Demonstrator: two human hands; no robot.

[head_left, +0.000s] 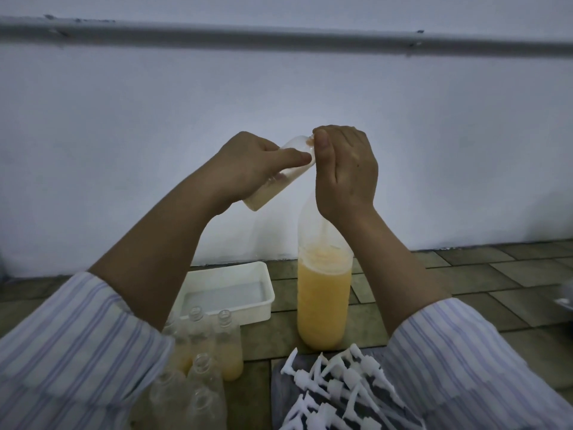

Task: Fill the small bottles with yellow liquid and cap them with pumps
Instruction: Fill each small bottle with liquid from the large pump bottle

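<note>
Tiled floor point(465, 274) w/ pale wall point(279, 88) behind. Small bottle point(273, 181), tilted, part-filled w/ yellow liquid, gripped by left hand point(251, 169); right hand point(347, 172) pinches at its neck. Below: large bottle point(324, 299), white tray point(235, 290), more small bottles point(214, 346), pumps point(341, 389) on a dark mat point(280, 395).

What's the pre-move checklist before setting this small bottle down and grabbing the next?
1. Left hand grips the small bottle firmly: ok.
2. Pump seated on its neck: cannot tell, the right hand covers it.
3. Bottle upright: not ok, tilted.
4. Fill level enough: cannot tell; liquid only shows near the base.
5. Spare pumps in reach: ok, piled at lower right.
6. Large bottle still holds yellow liquid: ok, over half full.
</note>
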